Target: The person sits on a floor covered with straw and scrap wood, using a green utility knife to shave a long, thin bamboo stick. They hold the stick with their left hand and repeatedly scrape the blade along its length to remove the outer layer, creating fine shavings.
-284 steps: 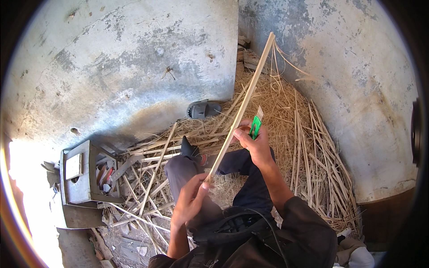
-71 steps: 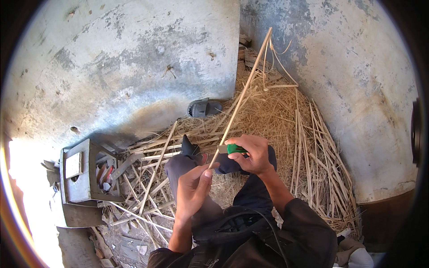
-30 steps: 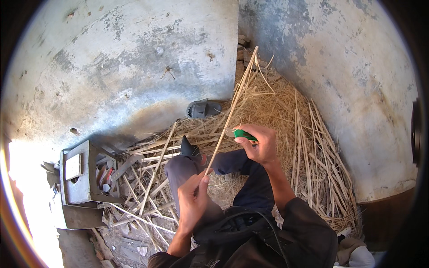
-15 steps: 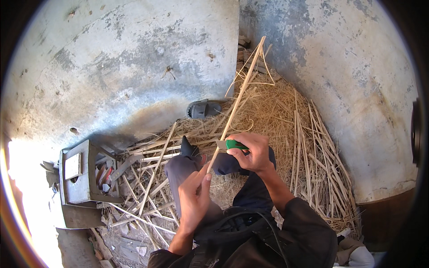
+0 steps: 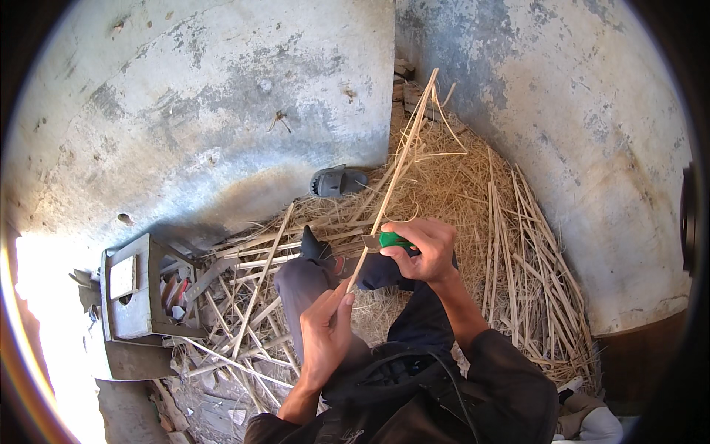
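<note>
- Looking down past a seated person's knees: a long, pale, bamboo-like strip (image 5: 398,172) slants from the lap toward the far corner, its near end between the knees
- The left hand (image 5: 325,325) pinches that near end narrowly between thumb and forefinger
- The right hand (image 5: 430,248) is closed around a green cutter (image 5: 393,240); its short, flat metal blade (image 5: 371,242) lies across the strip, seemingly touching, a little beyond the left hand
- The step in hand looks like shaving or scraping the strip thinner; the next move probably calls for a firm left pinch and a shallow, even blade angle along the grain, as a deep bite could split it
- The strip is straight, slim and dry-looking; wiry, loosely bent curls (image 5: 442,154) hang about its far end
- Beneath lies a tangled, straw-coloured heap of shavings (image 5: 458,196), with stiff, narrow slats (image 5: 547,285) stacked along its right side
- Around it stand patchy, weathered grey walls (image 5: 251,96), with a dark grey slipper (image 5: 336,180) beside the left one
</note>
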Tool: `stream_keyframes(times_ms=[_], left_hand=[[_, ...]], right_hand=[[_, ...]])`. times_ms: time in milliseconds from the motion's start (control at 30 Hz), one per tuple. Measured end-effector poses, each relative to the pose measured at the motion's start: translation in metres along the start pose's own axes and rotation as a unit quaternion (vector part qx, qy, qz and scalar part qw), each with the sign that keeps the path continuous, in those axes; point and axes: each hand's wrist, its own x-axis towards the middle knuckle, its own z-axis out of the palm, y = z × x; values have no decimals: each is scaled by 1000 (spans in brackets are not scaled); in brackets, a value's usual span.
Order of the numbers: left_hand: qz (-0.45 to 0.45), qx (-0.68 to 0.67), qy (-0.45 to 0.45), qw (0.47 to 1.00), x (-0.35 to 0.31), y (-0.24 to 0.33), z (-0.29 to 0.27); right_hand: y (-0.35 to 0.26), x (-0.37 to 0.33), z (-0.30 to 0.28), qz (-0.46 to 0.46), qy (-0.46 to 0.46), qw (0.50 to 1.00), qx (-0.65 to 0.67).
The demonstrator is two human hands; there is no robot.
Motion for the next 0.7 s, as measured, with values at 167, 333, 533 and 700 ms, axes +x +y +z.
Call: stream_keyframes(times_ms=[167, 333, 533, 700], left_hand=[[-4, -2, -1, 1000, -2, 0, -1], [-2, 1, -1, 1000, -2, -2, -2], [-12, 7, -19, 1000, -13, -13, -3], [-24, -1, -8, 1000, -17, -18, -5]], right_hand=[[1, -2, -1, 22, -4, 1000, -9], [0, 0, -3, 26, -7, 999, -20], [18, 6, -7, 101, 23, 995, -3], [23, 11, -5, 111, 4, 994, -8]])
